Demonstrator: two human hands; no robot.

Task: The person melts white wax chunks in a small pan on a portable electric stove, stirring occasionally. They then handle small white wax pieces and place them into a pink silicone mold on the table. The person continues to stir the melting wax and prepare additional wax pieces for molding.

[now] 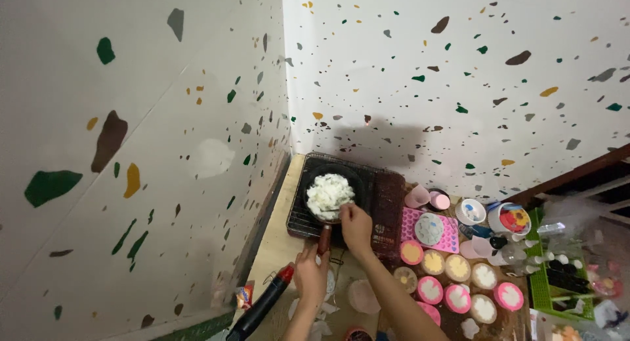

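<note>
Two hands work at a small black pan of white chunks on a countertop stove.

The pan (330,191) sits on the wire grid of the dark stove (384,206) in the wall corner. The left hand (310,273) is closed around the pan's reddish-brown handle (324,237). The right hand (355,224) hovers at the pan's near rim, fingers pinched together; what they pinch is too small to tell. Round filled moulds (457,283) lie just right, a black-and-red torch (266,303) lower left.
</note>
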